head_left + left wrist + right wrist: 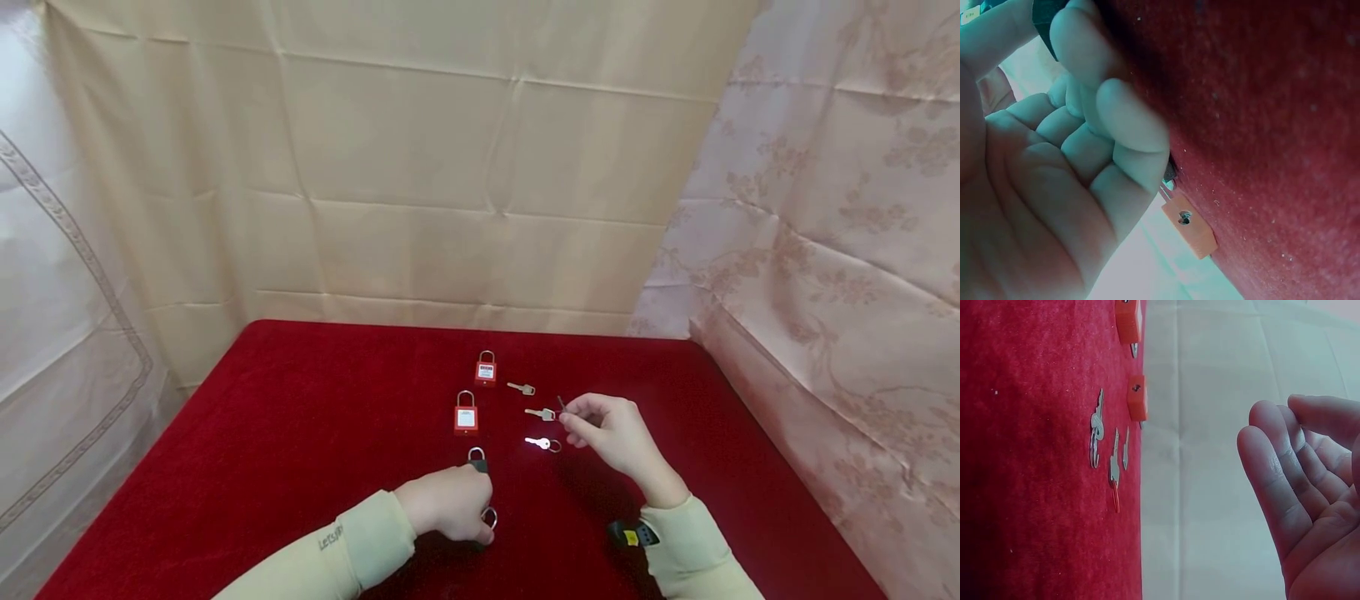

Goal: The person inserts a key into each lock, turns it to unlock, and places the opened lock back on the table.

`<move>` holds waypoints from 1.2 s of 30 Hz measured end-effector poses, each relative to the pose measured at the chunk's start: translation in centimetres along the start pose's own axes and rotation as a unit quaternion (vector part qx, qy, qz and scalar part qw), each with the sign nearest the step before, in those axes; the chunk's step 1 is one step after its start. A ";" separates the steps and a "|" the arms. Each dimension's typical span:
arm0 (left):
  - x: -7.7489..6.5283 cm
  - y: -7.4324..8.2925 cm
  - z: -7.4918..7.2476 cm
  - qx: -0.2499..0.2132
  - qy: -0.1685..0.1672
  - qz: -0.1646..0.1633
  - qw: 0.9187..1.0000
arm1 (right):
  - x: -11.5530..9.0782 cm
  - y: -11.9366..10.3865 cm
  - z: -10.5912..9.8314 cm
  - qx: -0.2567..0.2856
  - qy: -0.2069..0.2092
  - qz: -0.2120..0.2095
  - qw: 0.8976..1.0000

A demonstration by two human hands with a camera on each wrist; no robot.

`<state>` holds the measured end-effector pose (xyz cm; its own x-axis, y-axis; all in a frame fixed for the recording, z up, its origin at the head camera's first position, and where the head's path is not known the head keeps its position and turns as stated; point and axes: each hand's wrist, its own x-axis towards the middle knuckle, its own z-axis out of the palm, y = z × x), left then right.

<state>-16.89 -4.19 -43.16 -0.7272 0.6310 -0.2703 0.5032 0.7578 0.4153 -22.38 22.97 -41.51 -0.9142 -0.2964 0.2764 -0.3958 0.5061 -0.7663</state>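
My left hand (pixel 450 502) grips a black padlock by its body, most of which is hidden; its silver shackle (pixel 491 517) sticks out to the right. Its dark body (pixel 1047 22) shows between thumb and finger in the left wrist view. Just beyond that hand stands another black padlock (pixel 477 464), partly covered by the knuckles. My right hand (pixel 615 433) pinches a small dark key (pixel 562 403) between thumb and index finger, above the cloth. Close to its fingertips lie a key with a ring (pixel 542 443) and a second key (pixel 540 414).
Two red padlocks with white labels stand farther back, one nearer (pixel 466 418) and one behind (pixel 486 372). A third key (pixel 522 388) lies beside the rear one. Red cloth (pixel 322 400) covers the table, with hanging curtains (pixel 465 167) behind and at the sides.
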 end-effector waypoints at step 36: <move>-0.4 -4.7 -7.3 -0.259 0.273 0.030 0.926 | 1.6 -2.1 0.7 0.155 0.003 0.011 0.988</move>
<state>-22.40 -9.24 -38.64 -0.9041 0.3845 0.1863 0.3611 0.4545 0.8142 -22.98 20.82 -39.86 -0.9232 -0.2832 0.2598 -0.3305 0.2398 -0.9128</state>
